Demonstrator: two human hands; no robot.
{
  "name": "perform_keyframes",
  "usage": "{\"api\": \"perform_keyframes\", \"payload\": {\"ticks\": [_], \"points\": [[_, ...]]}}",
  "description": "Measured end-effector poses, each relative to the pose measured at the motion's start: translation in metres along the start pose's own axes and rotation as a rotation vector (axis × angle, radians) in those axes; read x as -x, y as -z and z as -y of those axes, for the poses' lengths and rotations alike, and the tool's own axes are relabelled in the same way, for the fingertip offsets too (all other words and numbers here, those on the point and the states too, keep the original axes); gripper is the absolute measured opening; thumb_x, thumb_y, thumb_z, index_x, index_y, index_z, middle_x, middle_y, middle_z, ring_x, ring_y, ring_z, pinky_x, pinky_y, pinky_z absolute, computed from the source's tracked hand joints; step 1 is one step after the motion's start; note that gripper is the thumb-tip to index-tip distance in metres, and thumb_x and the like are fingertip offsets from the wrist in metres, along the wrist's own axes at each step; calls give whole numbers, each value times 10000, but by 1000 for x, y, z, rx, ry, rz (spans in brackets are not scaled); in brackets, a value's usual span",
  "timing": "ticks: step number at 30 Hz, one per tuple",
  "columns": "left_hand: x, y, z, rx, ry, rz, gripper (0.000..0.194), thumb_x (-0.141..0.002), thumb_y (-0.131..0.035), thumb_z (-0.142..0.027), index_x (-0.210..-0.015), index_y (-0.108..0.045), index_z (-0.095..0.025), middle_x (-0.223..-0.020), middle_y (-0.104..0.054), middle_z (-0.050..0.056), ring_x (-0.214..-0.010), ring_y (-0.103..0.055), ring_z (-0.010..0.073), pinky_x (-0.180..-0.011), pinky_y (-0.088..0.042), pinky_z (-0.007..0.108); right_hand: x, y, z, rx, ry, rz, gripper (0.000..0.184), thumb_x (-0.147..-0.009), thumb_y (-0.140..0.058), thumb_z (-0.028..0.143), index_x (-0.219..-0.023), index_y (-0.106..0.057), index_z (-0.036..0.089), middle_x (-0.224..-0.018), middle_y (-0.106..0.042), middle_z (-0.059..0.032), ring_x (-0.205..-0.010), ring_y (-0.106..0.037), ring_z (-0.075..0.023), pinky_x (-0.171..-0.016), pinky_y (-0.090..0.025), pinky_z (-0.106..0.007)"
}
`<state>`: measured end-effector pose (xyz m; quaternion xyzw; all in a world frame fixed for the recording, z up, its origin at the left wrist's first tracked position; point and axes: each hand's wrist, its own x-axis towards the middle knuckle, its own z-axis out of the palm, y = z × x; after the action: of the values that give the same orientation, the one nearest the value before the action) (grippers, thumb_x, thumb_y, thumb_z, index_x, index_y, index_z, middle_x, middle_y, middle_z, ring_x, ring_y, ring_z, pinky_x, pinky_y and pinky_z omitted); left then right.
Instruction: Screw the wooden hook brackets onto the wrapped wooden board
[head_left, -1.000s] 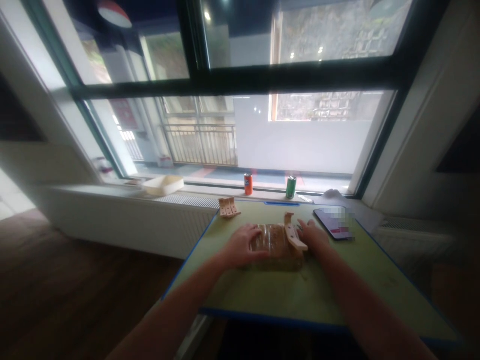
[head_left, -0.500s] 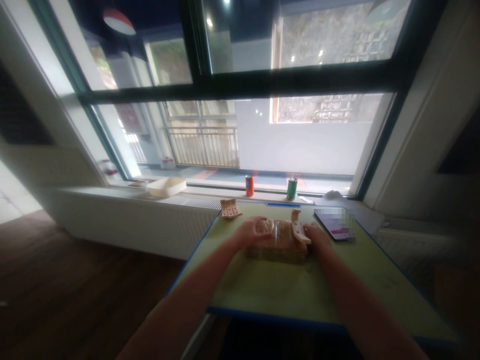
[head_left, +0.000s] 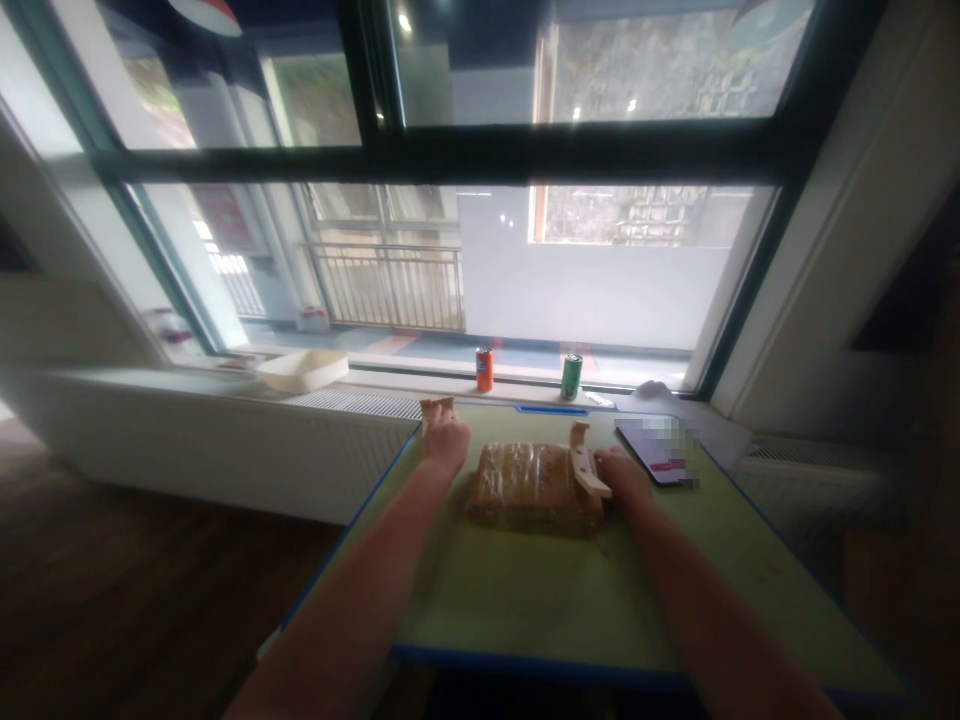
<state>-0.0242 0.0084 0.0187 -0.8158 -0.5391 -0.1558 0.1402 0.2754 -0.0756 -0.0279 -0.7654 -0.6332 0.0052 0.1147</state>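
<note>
A brown box wrapped in shiny clear tape [head_left: 525,485] lies on the green tabletop [head_left: 555,590]. A bent cardboard strip with dark holes [head_left: 587,468] stands against its right end. My right hand [head_left: 624,478] has its fingers curled against the outer side of that strip, partly hidden behind it. At the far left corner of the table, my left hand [head_left: 448,442] has closed on pale, folded cardboard strips [head_left: 437,407]. The hand covers most of them, so their number cannot be told.
A tablet-like flat dark device [head_left: 652,450] lies at the table's right rear. An orange can [head_left: 484,370], a green can [head_left: 571,377] and a cream tray [head_left: 304,370] stand on the windowsill. Behind the table is a radiator [head_left: 375,450] under the window.
My left hand has left the top of the box and moved left and away from me onto the folded cardboard strips. My right hand stays at the strip on the box's right end.
</note>
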Motion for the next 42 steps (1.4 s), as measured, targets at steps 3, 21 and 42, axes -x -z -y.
{"api": "perform_keyframes", "payload": {"ticks": [3, 21, 42], "points": [[2, 5, -8, -6, -42, -59, 218, -827, -404, -111, -790, -616, -81, -856, -636, 134, -916, -544, 246, -916, -296, 403, 0, 2, 0, -5, -7, 7, 314, -893, -353, 376, -942, -595, 181, -967, -560, -85, -725, -548, -147, -611, -386, -273], [64, 78, -97, 90, -559, -246, 236, -827, -432, -78, -1023, -555, -124, -880, -653, 80, -833, -601, 174, -822, -458, 339, 0, 4, 1, -25, -6, 4, 291, -874, -380, 359, -969, -631, 249, -955, -548, -61, -713, -545, -128, -547, -309, -238], [68, 72, -102, 246, -580, -40, 170, -843, -478, -173, -1001, -538, -185, -925, -635, 38, -868, -582, 186, -777, -441, 350, -6, -2, -3, -109, -41, -11, 315, -864, -391, 394, -945, -651, 237, -943, -561, -55, -796, -550, -142, -612, -327, -238]]}}
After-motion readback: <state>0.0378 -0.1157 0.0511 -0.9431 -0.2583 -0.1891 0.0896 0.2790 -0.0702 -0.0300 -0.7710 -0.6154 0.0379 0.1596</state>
